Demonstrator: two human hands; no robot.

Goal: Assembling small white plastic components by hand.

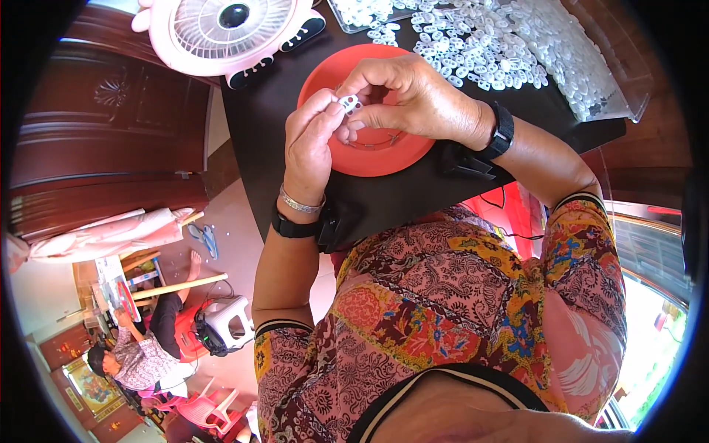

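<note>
Between my two hands is a small white plastic piece point(348, 104) with holes and dark reddish spots. My left hand point(312, 131) is closed, its thumb and forefinger pinching the piece from the left. From the right, my right hand point(417, 96) curls over it, thumb and fingertips closed at its edge. Both hands are above a round orange-red dish point(388, 164). Some thin small bits point(380, 144) lie in the dish, too small to name. My right palm hides part of the dish.
Many small white oval pieces point(473, 44) are heaped on the black table point(258, 140) at the far right, beside a clear tray point(628, 103) full of them. A pink fan point(235, 44) stands far left. Lower left, another person point(151, 358) sits near a red chair point(210, 410).
</note>
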